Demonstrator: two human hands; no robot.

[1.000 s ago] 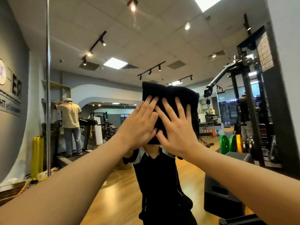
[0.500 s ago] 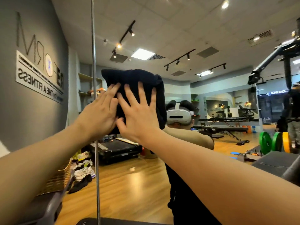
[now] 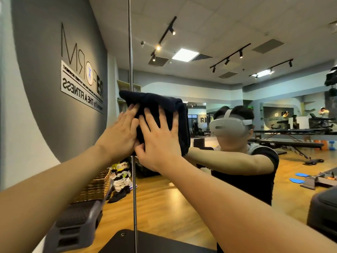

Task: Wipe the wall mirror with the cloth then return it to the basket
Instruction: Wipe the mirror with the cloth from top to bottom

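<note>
A folded dark cloth [image 3: 156,103] lies flat against the wall mirror [image 3: 209,84], across the vertical seam between two mirror panels. My left hand [image 3: 120,132] presses its left part with straight fingers. Beside it, my right hand [image 3: 160,139] presses the middle with spread fingers, and the two hands touch at the thumbs. A wicker basket [image 3: 94,185] shows low on the left in the mirror, on top of a grey step platform [image 3: 76,221].
The mirror reflects a gym: a wooden floor, several shoes [image 3: 120,181] by the basket, benches [image 3: 284,143] at the right and a person wearing a headset. A dark padded block [image 3: 324,212] sits at the lower right.
Both hands have slid the cloth to the left across the mirror, from in front of my reflection to over the panel seam. My view has turned left with them.
</note>
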